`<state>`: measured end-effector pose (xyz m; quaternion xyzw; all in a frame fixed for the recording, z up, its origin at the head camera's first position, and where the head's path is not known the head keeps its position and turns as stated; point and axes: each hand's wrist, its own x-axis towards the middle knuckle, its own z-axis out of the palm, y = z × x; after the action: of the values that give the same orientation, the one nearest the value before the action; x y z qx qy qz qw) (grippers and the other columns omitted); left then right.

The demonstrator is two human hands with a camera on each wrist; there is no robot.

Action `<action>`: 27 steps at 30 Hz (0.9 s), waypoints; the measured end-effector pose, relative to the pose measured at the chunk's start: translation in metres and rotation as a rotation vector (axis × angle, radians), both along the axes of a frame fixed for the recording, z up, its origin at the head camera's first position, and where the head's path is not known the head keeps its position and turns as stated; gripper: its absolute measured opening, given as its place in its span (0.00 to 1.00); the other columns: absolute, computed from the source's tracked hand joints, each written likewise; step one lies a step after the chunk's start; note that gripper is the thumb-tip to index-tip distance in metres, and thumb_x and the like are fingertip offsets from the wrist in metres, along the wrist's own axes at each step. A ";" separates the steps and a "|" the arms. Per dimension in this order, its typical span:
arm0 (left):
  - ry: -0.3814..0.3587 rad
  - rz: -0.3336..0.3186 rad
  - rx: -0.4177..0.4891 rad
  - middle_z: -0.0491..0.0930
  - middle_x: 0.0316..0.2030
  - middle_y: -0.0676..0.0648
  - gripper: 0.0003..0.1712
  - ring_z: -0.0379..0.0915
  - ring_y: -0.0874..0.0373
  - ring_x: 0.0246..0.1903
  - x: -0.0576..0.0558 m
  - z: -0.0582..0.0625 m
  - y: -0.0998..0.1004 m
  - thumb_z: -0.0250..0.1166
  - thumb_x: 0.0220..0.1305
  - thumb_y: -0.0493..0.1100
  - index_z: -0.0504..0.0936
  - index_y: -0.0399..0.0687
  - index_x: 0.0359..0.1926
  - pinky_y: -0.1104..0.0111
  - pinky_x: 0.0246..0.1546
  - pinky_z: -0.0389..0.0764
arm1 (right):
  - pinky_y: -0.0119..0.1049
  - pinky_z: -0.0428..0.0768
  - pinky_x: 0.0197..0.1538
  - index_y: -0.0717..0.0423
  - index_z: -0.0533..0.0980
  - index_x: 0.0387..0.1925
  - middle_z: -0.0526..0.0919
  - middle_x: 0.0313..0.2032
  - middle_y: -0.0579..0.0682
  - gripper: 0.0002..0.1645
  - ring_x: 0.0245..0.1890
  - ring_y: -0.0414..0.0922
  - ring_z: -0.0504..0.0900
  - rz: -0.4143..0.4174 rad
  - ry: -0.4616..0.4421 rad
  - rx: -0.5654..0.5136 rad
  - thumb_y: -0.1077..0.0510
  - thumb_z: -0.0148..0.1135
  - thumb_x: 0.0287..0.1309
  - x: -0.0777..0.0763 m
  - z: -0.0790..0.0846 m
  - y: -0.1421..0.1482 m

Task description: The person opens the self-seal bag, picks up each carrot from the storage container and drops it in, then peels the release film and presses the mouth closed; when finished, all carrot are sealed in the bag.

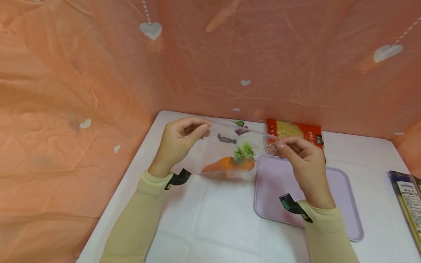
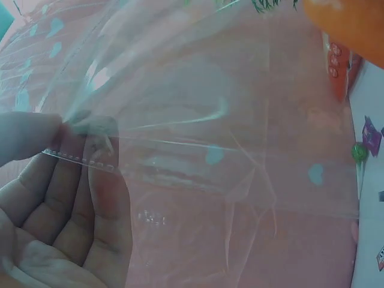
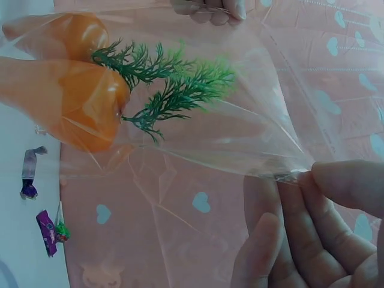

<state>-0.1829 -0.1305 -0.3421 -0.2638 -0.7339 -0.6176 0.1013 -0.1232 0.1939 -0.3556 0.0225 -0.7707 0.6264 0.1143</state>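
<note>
Orange cloth [image 1: 204, 62] backs the far table [image 1: 197, 226] edge; left hand [image 1: 179, 144] and right hand [image 1: 306, 162] pinch a clear bag [image 1: 208, 151], maybe to hold carrots [image 3: 90, 111] up.

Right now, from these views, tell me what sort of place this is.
Probably a makeshift tabletop recording booth: heart-patterned orange sheeting rises behind and left of a white table, and black wrist-worn devices look like cameras.

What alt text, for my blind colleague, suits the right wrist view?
A right hand pinches the edge of a clear plastic bag containing two orange carrots with green tops; the left hand grips it opposite. At the picture's left lie two purple-wrapped candies and a green lollipop.
</note>
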 end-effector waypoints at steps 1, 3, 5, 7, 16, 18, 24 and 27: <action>-0.009 -0.006 0.004 0.88 0.37 0.46 0.08 0.86 0.53 0.38 -0.001 -0.001 0.000 0.68 0.68 0.42 0.88 0.49 0.46 0.62 0.43 0.88 | 0.28 0.84 0.45 0.63 0.82 0.45 0.88 0.39 0.49 0.17 0.39 0.44 0.86 -0.004 -0.012 0.015 0.52 0.65 0.68 -0.001 0.000 0.000; -0.033 -0.020 0.011 0.88 0.38 0.44 0.09 0.86 0.52 0.38 -0.004 -0.003 0.000 0.68 0.68 0.43 0.88 0.50 0.47 0.61 0.44 0.87 | 0.27 0.84 0.45 0.62 0.82 0.47 0.88 0.40 0.48 0.20 0.40 0.43 0.86 -0.012 -0.047 0.053 0.48 0.64 0.68 -0.003 -0.001 0.000; -0.048 -0.031 0.014 0.87 0.38 0.44 0.09 0.85 0.52 0.38 -0.008 -0.006 0.001 0.68 0.68 0.44 0.88 0.52 0.47 0.60 0.44 0.87 | 0.27 0.84 0.45 0.61 0.81 0.48 0.88 0.40 0.46 0.22 0.40 0.43 0.86 -0.017 -0.075 0.088 0.45 0.62 0.69 -0.005 -0.002 0.000; -0.061 -0.034 0.015 0.87 0.37 0.45 0.09 0.85 0.52 0.37 -0.013 -0.009 0.003 0.67 0.68 0.46 0.88 0.53 0.47 0.60 0.43 0.87 | 0.27 0.84 0.45 0.61 0.80 0.50 0.88 0.41 0.46 0.24 0.41 0.42 0.86 -0.024 -0.095 0.097 0.44 0.62 0.68 -0.007 -0.003 0.000; -0.049 -0.043 0.030 0.88 0.38 0.49 0.11 0.84 0.48 0.37 -0.017 -0.009 0.021 0.68 0.68 0.48 0.88 0.51 0.47 0.59 0.42 0.87 | 0.25 0.84 0.47 0.58 0.81 0.53 0.89 0.44 0.49 0.22 0.43 0.42 0.87 -0.074 -0.050 -0.015 0.49 0.68 0.64 -0.007 -0.001 0.007; -0.037 -0.038 0.021 0.88 0.38 0.50 0.11 0.84 0.50 0.36 -0.017 -0.008 0.024 0.68 0.68 0.47 0.88 0.51 0.47 0.60 0.41 0.87 | 0.24 0.83 0.49 0.58 0.81 0.54 0.88 0.46 0.51 0.21 0.45 0.41 0.86 -0.154 0.024 -0.044 0.53 0.70 0.62 -0.005 0.005 0.004; 0.022 -0.020 -0.043 0.88 0.39 0.53 0.09 0.83 0.56 0.33 -0.010 -0.007 0.037 0.70 0.66 0.45 0.89 0.54 0.47 0.65 0.35 0.84 | 0.26 0.80 0.50 0.60 0.86 0.43 0.88 0.41 0.55 0.11 0.43 0.42 0.84 -0.336 0.479 0.153 0.62 0.72 0.58 0.003 0.023 -0.033; 0.062 -0.031 -0.041 0.89 0.41 0.52 0.10 0.83 0.57 0.33 -0.006 -0.007 0.044 0.70 0.65 0.43 0.89 0.54 0.47 0.66 0.35 0.85 | 0.26 0.78 0.48 0.59 0.88 0.40 0.89 0.39 0.54 0.09 0.41 0.45 0.83 -0.203 0.673 0.294 0.63 0.74 0.55 0.001 0.025 -0.058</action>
<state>-0.1886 -0.0863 -0.3495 -0.2960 -0.7388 -0.5955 0.1091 -0.1222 0.1354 -0.3304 0.1667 -0.7699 0.4524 0.4180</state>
